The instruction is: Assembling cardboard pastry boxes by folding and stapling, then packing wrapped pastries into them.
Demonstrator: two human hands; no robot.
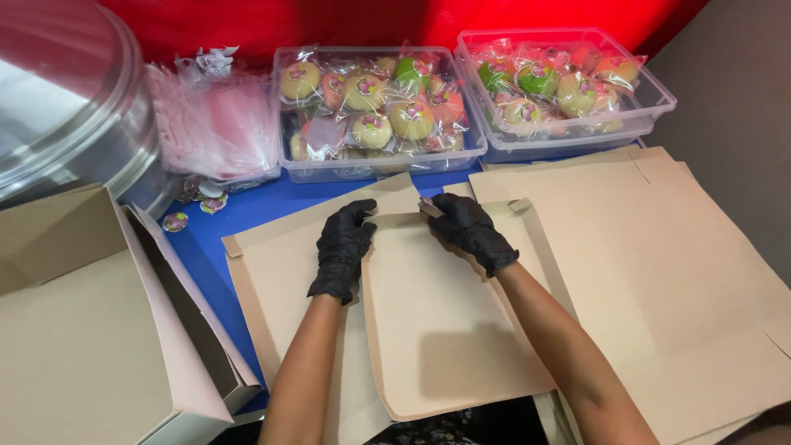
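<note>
Both my hands wear black gloves. My left hand (344,247) grips the far left corner of a flat brown cardboard box blank (445,330) that lies before me. My right hand (471,231) pinches the far edge of the same blank, folding up a narrow flap near the corner. The blank's right side flap stands slightly raised. It rests on more flat brown cardboard sheets (659,264) spread over the blue table (247,210).
Two clear plastic tubs (375,165) (568,136) of wrapped round pastries stand at the back. A stack of clear pink bags (214,124) lies left of them. A folded brown box (91,330) sits at the left, a metal pot (66,107) behind it. Small round stickers (175,221) lie nearby.
</note>
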